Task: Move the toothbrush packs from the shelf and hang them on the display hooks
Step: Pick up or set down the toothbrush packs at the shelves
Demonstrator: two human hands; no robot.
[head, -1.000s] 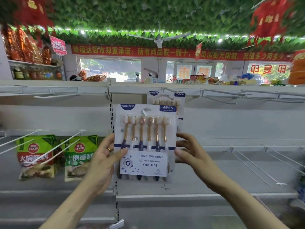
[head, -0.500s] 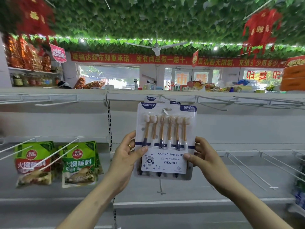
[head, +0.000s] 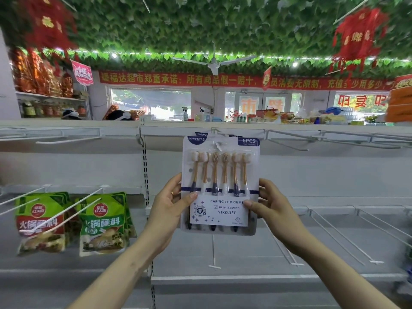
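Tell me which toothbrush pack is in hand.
The front pack, pinched by the left hand and right hand; the rear pack only peeks out above it.

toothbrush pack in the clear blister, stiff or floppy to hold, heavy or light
Probably fairly stiff: the white-card, clear-blister toothbrush pack stays flat though the left hand and right hand pinch only its lower sides. Likely light: six slim brushes. Glossy plastic may slip.

Toothbrush pack [head: 220, 186] right of sauce pouches [head: 102, 224]
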